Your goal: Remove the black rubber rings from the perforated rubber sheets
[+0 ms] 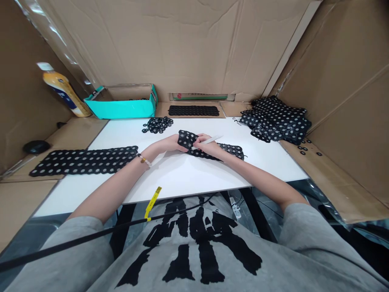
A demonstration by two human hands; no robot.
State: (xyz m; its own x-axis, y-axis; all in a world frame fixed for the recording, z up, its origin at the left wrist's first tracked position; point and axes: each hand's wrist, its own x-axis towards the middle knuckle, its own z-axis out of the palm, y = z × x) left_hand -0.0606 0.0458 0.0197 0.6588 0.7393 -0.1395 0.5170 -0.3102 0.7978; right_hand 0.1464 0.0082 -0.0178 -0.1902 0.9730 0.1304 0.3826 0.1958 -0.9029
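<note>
In the middle of the white table a black strip with rows of round holes [234, 150] lies partly raised at its left end. My left hand [172, 143] grips that left end, its fingers partly hidden behind the strip. My right hand [209, 145] is closed round a slim white pen-like tool [214, 139], whose tip meets the strip close to my left hand. A longer perforated strip [88, 161] lies flat to the left, reaching under my left wrist. Beyond my hands sits a small pile of black rings [158, 125].
A turquoise box [121, 109] and a yellow bottle [65, 91] stand at the back left. One more strip [193, 110] lies at the back. Perforated sheets [276, 119] are heaped at the right, with loose rings [304, 148] beside them. Cardboard walls [182, 48] enclose the table [170, 178].
</note>
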